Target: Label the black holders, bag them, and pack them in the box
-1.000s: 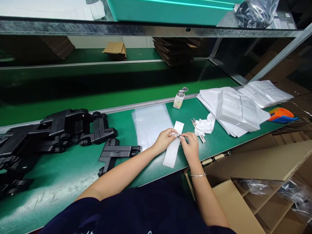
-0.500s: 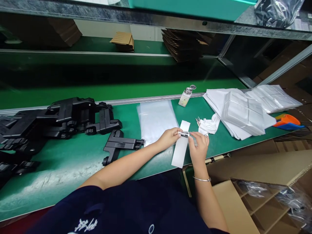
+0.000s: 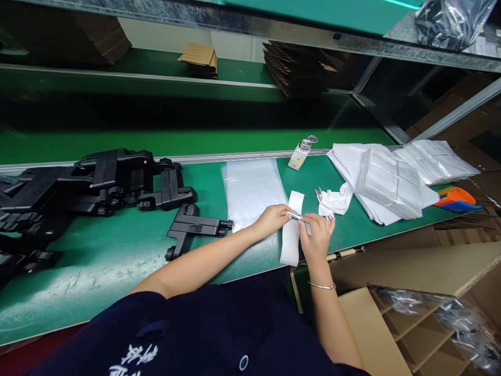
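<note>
Between the fingertips of my left hand (image 3: 271,220) and my right hand (image 3: 315,231) is a small white label (image 3: 295,214) with dark print, tilted and pinched at both ends. Beneath it a long white paper strip (image 3: 290,243) hangs over the front of the table, slightly curved; whether the label still touches it I cannot tell. Thin metal tweezers (image 3: 318,194) and a crumpled white cloth (image 3: 338,201) lie just beyond my right hand. Left of my left hand are flat clear plastic bags (image 3: 253,187) and a single black plastic bracket (image 3: 195,226).
Many black plastic brackets (image 3: 113,180) are heaped at the left. A small bottle with a metal top (image 3: 299,156) stands at the back rail. Stacks of white packaging (image 3: 387,183) and an orange-and-blue holder (image 3: 457,198) are at the right. Below is an open divided carton (image 3: 426,329).
The label has tilted from facing up to a slanted, edge-on angle between my fingers. The paper strip has bent and shifted slightly. The camera view moved a little.
</note>
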{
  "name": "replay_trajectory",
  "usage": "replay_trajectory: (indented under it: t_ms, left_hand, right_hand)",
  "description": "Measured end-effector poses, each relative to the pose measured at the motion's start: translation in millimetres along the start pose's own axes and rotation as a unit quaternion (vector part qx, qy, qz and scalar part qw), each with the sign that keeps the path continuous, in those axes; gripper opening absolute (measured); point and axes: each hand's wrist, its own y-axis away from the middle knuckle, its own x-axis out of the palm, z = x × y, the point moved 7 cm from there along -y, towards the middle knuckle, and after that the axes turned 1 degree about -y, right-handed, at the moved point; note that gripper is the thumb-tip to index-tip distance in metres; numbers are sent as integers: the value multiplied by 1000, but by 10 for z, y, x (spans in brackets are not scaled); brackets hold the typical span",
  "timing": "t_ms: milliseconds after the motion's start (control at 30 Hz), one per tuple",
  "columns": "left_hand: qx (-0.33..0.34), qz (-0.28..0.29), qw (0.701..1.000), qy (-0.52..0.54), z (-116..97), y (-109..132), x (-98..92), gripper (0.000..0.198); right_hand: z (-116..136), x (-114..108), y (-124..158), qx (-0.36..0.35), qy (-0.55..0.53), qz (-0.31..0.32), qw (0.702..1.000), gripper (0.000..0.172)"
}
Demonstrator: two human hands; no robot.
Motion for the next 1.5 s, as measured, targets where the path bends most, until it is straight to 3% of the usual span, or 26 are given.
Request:
replay_trajectory:
  t_ms: [100, 200, 267, 367, 467, 533, 600, 700, 767, 833, 1000, 1500]
  left_hand:
    - [21, 8, 1000, -16, -44, 14, -3, 37]
    - [43, 6, 992, -121, -170, 145, -206, 50]
    - [24, -8, 976, -217, -234, 315, -551, 53]
    - [-28, -46, 933, -357, -233, 699, -1347, 47]
    - [-46, -58, 898, -433, -58, 1181, -2022, 43]
    - [-27, -78, 906, -416, 112, 1470, -2211, 43]
    - [-7, -130, 918, -374, 270, 1683, -2208, 43]
    - [-17, -211, 924, -318, 428, 1856, -1978, 43]
    - [-29, -229, 929, -290, 447, 1893, -1773, 42]
    - [-34, -230, 935, -268, 410, 1900, -1623, 41]
    - [-33, -246, 937, -247, 345, 1913, -1555, 40]
    - [-20, -243, 940, -237, 348, 1910, -1538, 40]
  right_hand:
    - [-15, -74, 37, 24, -86, -14, 996, 17]
    - [-123, -136, 82, 101, -238, -45, 965, 16]
    - [-180, 13, 102, 152, -334, 15, 930, 18]
    - [-242, 314, 139, 205, -353, 123, 905, 23]
    - [-269, 360, 87, 212, -281, 80, 932, 25]
    - [-101, 343, 8, 182, -269, 55, 944, 22]
    - [243, 412, -71, 142, -302, 97, 938, 19]
    - [936, 697, -104, 92, -372, 245, 890, 18]
    - [1324, 929, -72, 77, -388, 328, 858, 18]
    - [1545, 1147, -26, 78, -376, 383, 840, 18]
    - [1615, 1388, 29, 96, -329, 446, 827, 19]
    - [1673, 1367, 33, 134, -300, 477, 815, 24]
